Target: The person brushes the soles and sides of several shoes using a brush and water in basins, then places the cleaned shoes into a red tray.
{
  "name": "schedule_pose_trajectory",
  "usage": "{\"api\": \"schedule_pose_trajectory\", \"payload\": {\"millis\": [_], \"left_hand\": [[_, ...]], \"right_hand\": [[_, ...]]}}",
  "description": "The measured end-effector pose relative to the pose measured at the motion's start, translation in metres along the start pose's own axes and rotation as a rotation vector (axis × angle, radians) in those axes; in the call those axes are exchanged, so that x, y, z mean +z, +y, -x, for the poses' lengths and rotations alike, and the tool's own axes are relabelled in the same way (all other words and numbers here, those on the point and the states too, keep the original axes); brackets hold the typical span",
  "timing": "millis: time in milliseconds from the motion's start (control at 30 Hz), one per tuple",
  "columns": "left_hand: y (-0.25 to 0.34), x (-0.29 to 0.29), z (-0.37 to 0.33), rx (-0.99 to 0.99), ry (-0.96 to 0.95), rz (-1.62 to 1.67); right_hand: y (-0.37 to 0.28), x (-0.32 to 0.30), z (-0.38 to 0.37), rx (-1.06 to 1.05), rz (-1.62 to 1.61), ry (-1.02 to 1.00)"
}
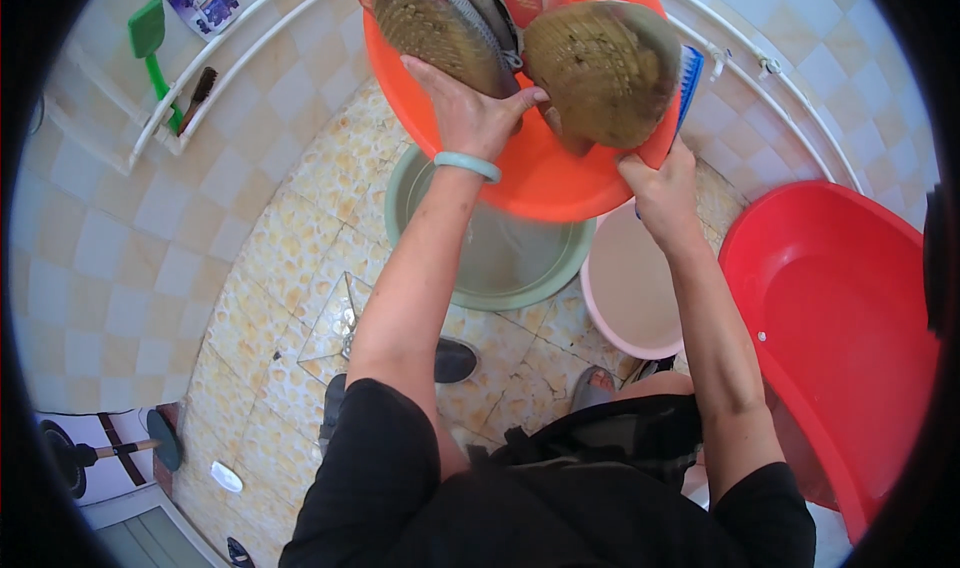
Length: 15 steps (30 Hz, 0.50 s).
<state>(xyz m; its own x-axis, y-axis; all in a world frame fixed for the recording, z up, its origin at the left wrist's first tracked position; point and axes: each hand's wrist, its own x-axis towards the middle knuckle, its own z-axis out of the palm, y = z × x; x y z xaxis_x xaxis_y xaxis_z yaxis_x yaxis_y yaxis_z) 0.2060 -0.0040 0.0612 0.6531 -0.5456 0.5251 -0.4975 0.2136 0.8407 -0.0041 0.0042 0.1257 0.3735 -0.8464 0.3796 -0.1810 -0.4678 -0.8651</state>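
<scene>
An orange basin [555,188] is held tilted at the top of the view. Two shoes lie in it, the left shoe [440,28] and the right shoe [605,68], with their brownish soles facing me. My left hand [475,118] is spread against the shoes, its thumb at the right shoe and its fingers along the left one; some fingers are hidden. My right hand [660,188] is closed round the basin's right rim. Beside that rim a blue brush [690,76] shows, running down to my right hand; I cannot tell how firmly it is held.
Below the basin stand a green tub [530,298] and a pink basin [650,343], both with cloudy water. A large red tub [830,298] is at the right. White pipes [270,18] line the tiled wall; a green brush [147,33] hangs there. A person's dark shoe [455,360] shows below.
</scene>
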Motion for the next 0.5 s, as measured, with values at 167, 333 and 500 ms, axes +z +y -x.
{"api": "schedule_pose_trajectory", "payload": {"millis": [167, 333, 500], "left_hand": [[0.0017, 0.0011, -0.0035, 0.072, 0.020, 0.027], [0.0041, 0.0013, -0.0002, 0.054, 0.019, 0.071], [-0.0012, 0.0062, 0.0048, -0.002, 0.003, 0.013]], "right_hand": [[-0.0026, 0.0025, 0.0000, -0.031, 0.060, 0.037], [-0.0066, 0.0060, 0.0026, -0.035, 0.028, 0.060], [-0.0060, 0.0086, 0.0057, 0.027, 0.070, 0.044]]}}
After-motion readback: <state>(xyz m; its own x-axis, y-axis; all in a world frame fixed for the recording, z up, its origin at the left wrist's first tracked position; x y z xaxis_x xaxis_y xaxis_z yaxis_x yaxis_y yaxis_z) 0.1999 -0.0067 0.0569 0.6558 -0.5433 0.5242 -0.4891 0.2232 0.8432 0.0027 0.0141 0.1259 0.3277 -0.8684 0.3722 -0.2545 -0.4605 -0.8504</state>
